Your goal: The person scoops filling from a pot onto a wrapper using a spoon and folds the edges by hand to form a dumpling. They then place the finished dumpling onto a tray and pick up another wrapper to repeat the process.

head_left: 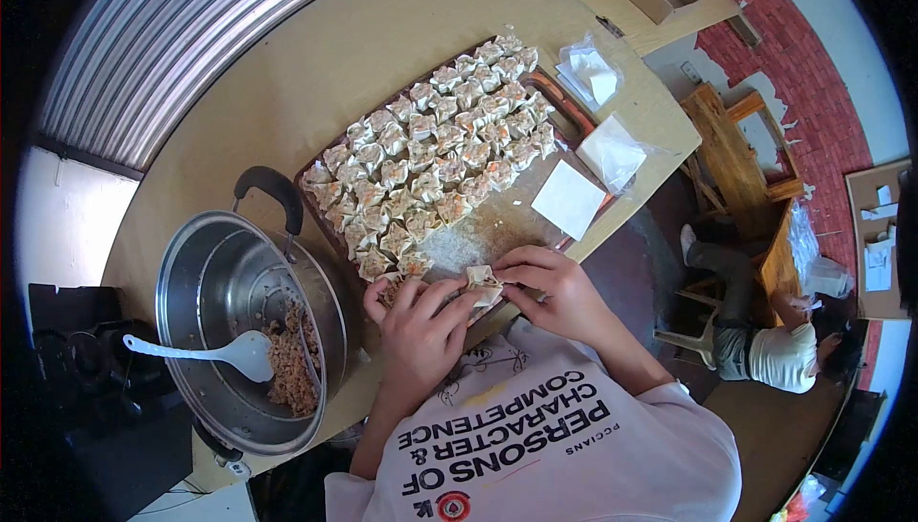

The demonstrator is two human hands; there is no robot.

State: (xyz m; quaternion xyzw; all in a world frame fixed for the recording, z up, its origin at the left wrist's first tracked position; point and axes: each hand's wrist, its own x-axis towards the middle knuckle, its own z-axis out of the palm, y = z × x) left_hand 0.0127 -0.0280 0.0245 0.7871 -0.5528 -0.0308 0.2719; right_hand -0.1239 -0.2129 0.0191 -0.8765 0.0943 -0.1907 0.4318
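Observation:
A small open-topped dumpling (484, 285) with a pale pleated wrapper is held between my two hands at the near edge of the tray. My right hand (550, 288) is closed, pinching its right side with thumb and fingertips. From the left, the curled fingers of my left hand (423, 321) press against the same dumpling. Rows of finished-looking dumplings (421, 154) fill much of the brown tray (516, 221). Close to my left fingertips sits a bit of brown filling, partly hidden. Square white wrappers (568, 199) lie on the tray's right side.
A large metal pot (206, 278) stands at left, holding brown ground filling (292, 369) and a white serving spoon (215, 355). Bagged wrappers (612, 154) lie on the table's (287, 73) right side. Another person (765, 350) sits at far right beside wooden furniture.

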